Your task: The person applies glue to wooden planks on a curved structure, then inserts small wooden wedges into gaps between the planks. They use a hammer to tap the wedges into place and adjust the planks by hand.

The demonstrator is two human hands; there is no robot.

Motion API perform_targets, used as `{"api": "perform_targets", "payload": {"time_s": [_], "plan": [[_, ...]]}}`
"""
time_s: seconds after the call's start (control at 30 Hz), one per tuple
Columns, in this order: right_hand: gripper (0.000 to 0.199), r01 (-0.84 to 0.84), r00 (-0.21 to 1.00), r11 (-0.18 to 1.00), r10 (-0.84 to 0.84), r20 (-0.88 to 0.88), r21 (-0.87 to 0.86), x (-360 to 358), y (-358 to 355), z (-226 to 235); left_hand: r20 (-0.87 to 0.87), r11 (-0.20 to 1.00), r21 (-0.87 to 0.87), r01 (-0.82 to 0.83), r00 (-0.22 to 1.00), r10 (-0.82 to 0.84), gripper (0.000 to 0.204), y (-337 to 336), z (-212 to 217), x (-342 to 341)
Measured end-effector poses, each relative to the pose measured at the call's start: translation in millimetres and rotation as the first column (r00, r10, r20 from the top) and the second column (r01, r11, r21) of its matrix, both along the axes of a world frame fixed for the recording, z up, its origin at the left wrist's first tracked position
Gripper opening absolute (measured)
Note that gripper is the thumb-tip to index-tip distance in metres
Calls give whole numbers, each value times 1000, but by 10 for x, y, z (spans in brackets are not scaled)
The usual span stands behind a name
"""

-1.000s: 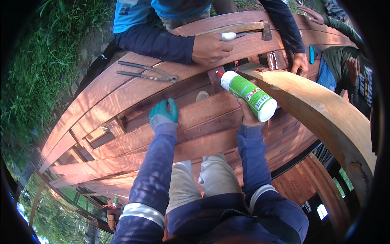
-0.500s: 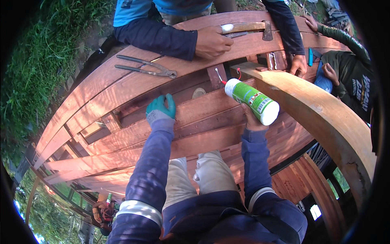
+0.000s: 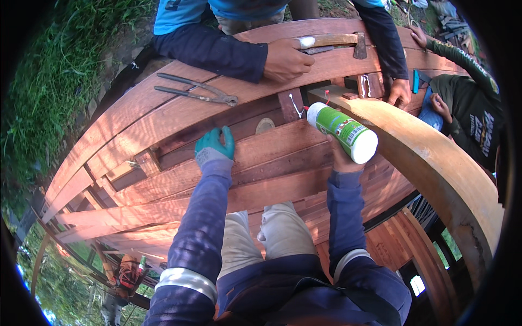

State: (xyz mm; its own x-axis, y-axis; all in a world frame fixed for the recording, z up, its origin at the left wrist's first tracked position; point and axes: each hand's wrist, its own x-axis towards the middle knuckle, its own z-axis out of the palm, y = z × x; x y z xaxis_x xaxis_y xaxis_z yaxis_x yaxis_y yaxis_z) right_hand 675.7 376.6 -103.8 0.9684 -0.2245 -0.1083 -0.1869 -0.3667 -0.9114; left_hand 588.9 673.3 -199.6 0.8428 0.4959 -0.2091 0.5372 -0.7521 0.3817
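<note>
Gloved fingers (image 3: 228, 142) at plank (image 3: 272, 145) edge, held bottle (image 3: 342, 130) beside open gap (image 3: 243, 124)

Between my left hand (image 3: 215, 149) and the bottle (image 3: 343, 132) lies open room; 1 thick beam (image 3: 435, 149) bars my right hand (image 3: 343, 161) rightward.

Head view: left camera of a side-by-side fisheye pair, worn on the head, looking steeply down and forward. Upright, unmirrored. Wearer's trousers (image 3: 288, 231) fall bottom center; sleeves (image 3: 198, 233) come in from the lower edge. Gloved left hand (image 3: 215, 148) and bare right hand (image 3: 342, 156) sit mid-view, fairly near. Wooden planking (image 3: 272, 142) spans the width, bowed; co-worker's blue shirt (image 3: 244, 8) cut off by top edge; dark rim around.
</note>
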Motion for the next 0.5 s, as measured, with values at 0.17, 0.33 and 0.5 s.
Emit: {"api": "perform_targets", "payload": {"time_s": [0.17, 0.33, 0.5], "plan": [[64, 92, 996, 990, -93, 1, 110, 76, 76, 10, 8, 1000, -9, -14, 1000, 14, 29, -6, 5, 9], [70, 94, 996, 975, -93, -10, 204, 203, 134, -89, 7, 1000, -13, -13, 1000, 13, 28, 0, 13, 13], [71, 73, 997, 983, -70, -20, 170, 272, 181, -158, 3, 1000, -20, -12, 1000, 12, 28, 1, 7, 9]]}}
